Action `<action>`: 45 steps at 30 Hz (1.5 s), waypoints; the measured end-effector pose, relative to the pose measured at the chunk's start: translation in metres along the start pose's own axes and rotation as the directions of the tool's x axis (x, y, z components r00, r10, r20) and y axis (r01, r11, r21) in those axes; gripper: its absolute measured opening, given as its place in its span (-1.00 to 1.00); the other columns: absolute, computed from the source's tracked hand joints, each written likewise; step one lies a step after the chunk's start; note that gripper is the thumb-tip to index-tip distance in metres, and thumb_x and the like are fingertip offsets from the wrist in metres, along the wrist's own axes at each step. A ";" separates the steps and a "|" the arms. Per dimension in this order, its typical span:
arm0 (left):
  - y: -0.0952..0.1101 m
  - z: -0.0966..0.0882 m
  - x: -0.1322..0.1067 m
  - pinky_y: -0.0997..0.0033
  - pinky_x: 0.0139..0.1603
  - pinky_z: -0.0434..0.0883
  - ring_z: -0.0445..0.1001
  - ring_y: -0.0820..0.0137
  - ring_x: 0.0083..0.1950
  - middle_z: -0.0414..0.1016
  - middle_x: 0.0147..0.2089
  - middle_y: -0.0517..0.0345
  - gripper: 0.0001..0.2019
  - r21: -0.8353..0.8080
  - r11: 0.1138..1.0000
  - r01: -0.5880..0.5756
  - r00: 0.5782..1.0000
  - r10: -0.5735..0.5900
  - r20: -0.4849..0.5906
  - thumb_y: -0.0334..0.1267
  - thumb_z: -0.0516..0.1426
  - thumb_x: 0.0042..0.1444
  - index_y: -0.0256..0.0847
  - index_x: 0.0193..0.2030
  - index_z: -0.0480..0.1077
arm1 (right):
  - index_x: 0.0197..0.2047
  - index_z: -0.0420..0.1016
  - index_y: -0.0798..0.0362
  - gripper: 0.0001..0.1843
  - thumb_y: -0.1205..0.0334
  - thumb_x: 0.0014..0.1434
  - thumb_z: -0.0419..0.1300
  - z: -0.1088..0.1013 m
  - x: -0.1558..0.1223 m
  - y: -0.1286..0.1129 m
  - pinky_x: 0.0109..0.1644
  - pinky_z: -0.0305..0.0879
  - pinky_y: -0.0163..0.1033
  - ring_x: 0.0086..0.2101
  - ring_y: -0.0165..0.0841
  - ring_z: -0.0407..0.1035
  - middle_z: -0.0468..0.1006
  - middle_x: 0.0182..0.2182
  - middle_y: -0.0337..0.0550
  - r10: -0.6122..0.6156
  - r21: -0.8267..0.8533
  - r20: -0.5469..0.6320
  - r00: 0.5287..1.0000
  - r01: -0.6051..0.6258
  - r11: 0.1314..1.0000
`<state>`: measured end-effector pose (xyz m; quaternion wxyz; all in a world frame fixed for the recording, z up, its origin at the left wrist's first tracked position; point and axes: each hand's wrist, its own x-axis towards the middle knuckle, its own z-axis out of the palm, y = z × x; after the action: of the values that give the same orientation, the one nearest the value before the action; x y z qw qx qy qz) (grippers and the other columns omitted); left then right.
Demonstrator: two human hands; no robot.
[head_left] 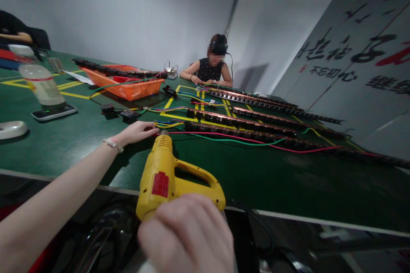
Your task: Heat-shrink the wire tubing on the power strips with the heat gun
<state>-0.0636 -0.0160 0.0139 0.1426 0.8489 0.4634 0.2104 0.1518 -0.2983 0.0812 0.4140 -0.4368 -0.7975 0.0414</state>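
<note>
My left hand [138, 132] rests low over the green table, fingers closed on the ends of thin coloured wires. Yellow and blue wires [169, 124] run from there into a long dark strip [224, 131] with copper-coloured edging. A yellow heat gun [163, 166] points its metal nozzle at the wires by my left fingertips. Curled at the gun's rear end is my right hand [188, 234], closed on it and slightly blurred; its grip is partly hidden. A red wire [250, 140] and a green wire [230, 139] lie along the strip's front side.
Several similar strips [256, 101] lie further back. An orange basket [128, 89] carries another strip. At left stand a bottle [40, 83], a phone [54, 112] and a white object [13, 129]. A co-worker [211, 68] sits across the table; another person's arm shows far left.
</note>
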 end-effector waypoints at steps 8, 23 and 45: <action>-0.002 0.006 0.002 0.48 -0.41 0.18 0.33 0.41 -0.44 0.43 -0.45 0.17 -0.54 0.097 0.995 0.031 0.999 -0.027 -0.044 0.11 -0.15 0.17 -0.18 -0.34 0.37 | -0.21 0.37 -0.01 -0.57 0.02 0.34 -0.25 0.047 0.015 0.069 -0.20 0.09 -0.22 -0.25 -0.30 0.35 0.49 -0.29 -0.19 0.309 -0.266 0.030 0.950 -0.291 0.919; 0.010 0.008 0.005 0.45 -0.35 0.23 0.46 0.27 -0.30 0.54 -0.34 0.04 -0.42 0.137 0.978 0.158 0.987 -0.152 -0.049 0.19 -0.21 0.15 -0.15 -0.39 0.48 | -0.55 0.32 0.03 -0.53 0.07 0.32 -0.15 0.017 0.001 0.107 -0.34 -0.04 -0.31 -0.52 -0.46 0.30 0.45 -0.61 -0.28 0.295 -0.494 -0.174 0.940 -0.342 0.799; 0.012 0.007 0.005 0.42 -0.47 0.13 0.34 0.34 -0.51 0.39 -0.58 0.10 -0.42 0.054 0.980 0.192 0.980 -0.188 -0.065 0.22 -0.16 0.11 -0.17 -0.66 0.29 | -0.44 0.51 -0.02 -0.49 -0.05 0.26 -0.14 -0.050 -0.041 0.170 -0.47 -0.06 -0.30 -0.60 -0.37 0.22 0.40 -0.66 -0.17 0.422 -0.653 -0.383 0.822 -0.564 0.506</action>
<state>-0.0491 -0.0181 0.0144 0.1227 0.7980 0.5525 0.2070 0.3103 -0.2382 0.0156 0.2372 -0.7770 -0.5446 -0.2085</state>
